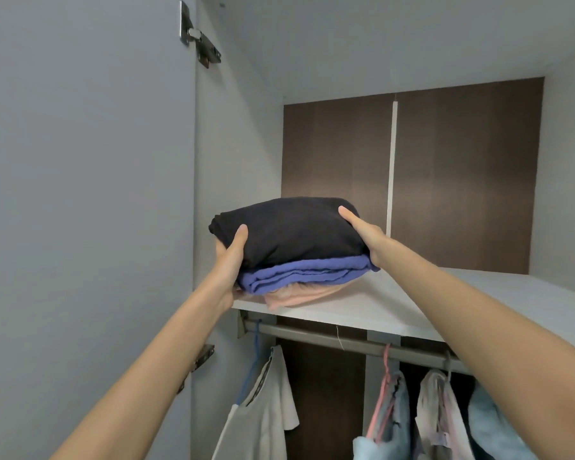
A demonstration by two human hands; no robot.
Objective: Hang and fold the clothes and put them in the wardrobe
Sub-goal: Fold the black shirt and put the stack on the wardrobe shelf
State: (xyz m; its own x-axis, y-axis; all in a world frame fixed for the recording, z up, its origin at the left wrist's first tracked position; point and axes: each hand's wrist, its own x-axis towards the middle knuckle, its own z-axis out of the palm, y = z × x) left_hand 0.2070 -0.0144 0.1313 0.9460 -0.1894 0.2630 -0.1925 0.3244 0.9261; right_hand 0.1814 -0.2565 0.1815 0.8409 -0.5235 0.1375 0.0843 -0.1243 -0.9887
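A stack of folded clothes sits at the left front of the wardrobe's upper shelf (pixel 395 310): a black garment (pixel 292 230) on top, a blue one (pixel 299 273) under it and a peach one (pixel 299 297) at the bottom. My left hand (pixel 233 257) grips the stack's left side, thumb on the black garment and fingers hidden beneath. My right hand (pixel 362 230) grips the right side, thumb on top. The peach garment's front edge hangs slightly over the shelf's edge.
Below the shelf a metal rail (pixel 346 341) carries several hung garments: a grey-white one (pixel 263 403) on a blue hanger, a light blue one (pixel 389 410) on a pink hanger, and others at the right. The open wardrobe door (pixel 80 194) stands at my left.
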